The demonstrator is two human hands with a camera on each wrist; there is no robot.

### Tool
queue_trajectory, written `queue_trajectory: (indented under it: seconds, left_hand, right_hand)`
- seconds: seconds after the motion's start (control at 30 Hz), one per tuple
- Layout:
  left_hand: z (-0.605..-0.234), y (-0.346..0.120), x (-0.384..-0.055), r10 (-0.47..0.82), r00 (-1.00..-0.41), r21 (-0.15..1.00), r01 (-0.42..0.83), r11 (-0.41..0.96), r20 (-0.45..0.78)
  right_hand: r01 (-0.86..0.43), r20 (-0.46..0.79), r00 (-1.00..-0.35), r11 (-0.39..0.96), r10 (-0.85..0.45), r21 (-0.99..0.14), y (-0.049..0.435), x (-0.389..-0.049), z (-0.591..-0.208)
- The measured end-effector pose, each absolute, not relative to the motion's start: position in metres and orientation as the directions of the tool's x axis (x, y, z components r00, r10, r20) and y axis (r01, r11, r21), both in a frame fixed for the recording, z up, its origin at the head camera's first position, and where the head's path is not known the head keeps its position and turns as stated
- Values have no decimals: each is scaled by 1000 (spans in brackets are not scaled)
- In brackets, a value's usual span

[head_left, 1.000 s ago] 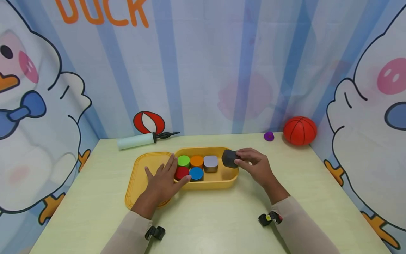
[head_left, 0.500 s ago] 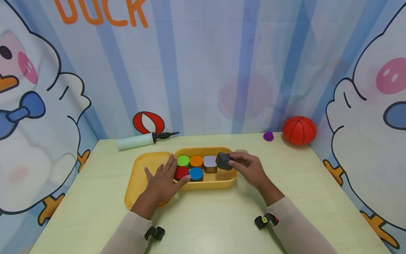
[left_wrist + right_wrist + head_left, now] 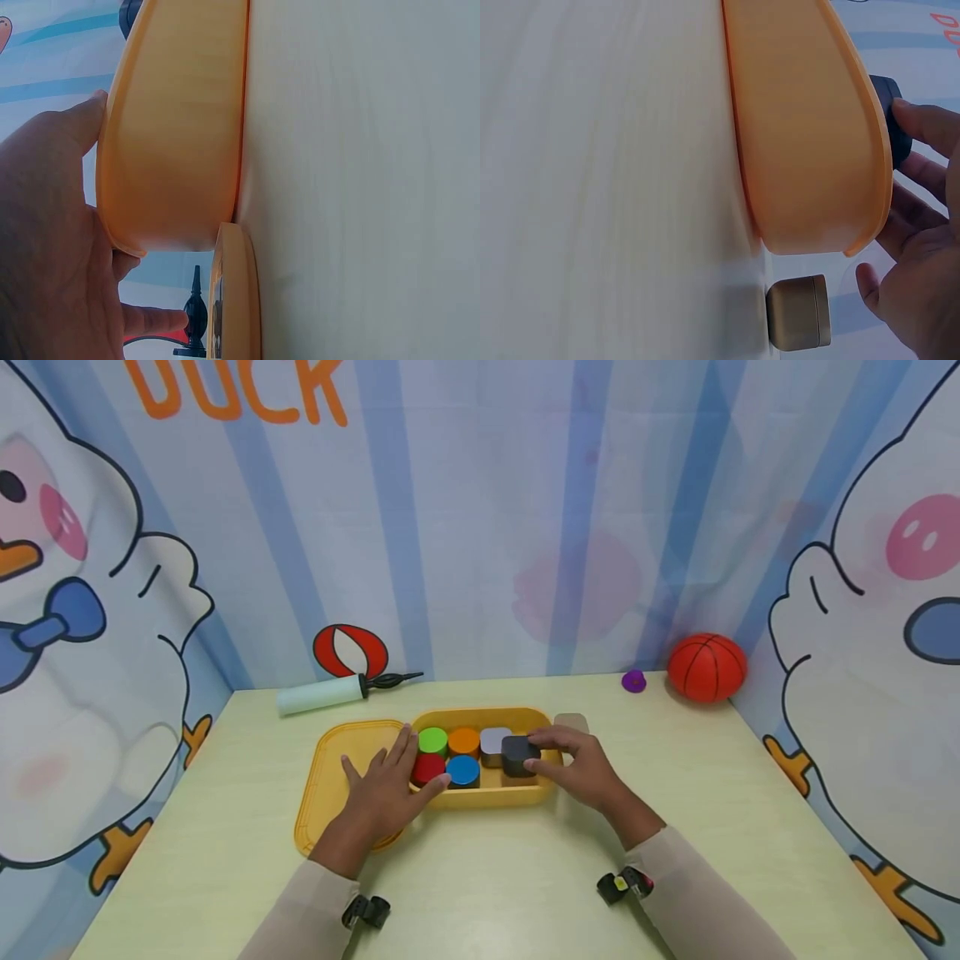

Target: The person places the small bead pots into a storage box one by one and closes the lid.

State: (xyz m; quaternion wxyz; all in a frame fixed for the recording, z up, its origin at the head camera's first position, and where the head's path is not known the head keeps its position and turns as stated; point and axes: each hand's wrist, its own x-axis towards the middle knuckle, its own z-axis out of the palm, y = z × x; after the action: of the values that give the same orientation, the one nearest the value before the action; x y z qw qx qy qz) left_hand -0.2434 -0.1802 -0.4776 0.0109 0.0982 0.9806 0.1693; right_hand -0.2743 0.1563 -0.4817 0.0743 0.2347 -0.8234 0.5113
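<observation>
My right hand [image 3: 581,768] pinches a dark grey, rounded-square block [image 3: 521,757] between thumb and fingers, inside the right part of a yellow box [image 3: 480,797]. In the right wrist view the dark block [image 3: 890,120] shows just past the box's rim. The left hand [image 3: 384,793] lies spread with straight fingers at the box's left end, its thumb touching the rim. Within the box stand a green round piece [image 3: 432,741], an orange one [image 3: 463,742], a red one [image 3: 428,768], a blue one [image 3: 462,770] and a lilac-topped square block [image 3: 495,742].
A yellow lid [image 3: 324,789] lies left of the box, partly under the left hand. A tan block [image 3: 799,313] stands beside the box's right end. Along the back are a pale green pump [image 3: 322,695], a small purple object [image 3: 633,682] and a red ball [image 3: 707,667].
My right hand has carried the dark grey block leftward and down into the box, beside the lilac-topped block. The tan block behind that hand has come into sight. The left hand stays put.
</observation>
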Motion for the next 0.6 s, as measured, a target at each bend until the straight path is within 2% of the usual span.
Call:
queue_trajectory:
  seconds: [0.33,0.6]
  left_hand:
    - [-478,-181,-244,195,-981,333,190,923,20]
    - [-478,-180,-243,197,-980,334,191,923,16]
  right_hand:
    - [-521,375,-847,452,-377,-724,150,-274,-477]
    - [-509,313,-851,512,-423,-692,145,-277,-478]
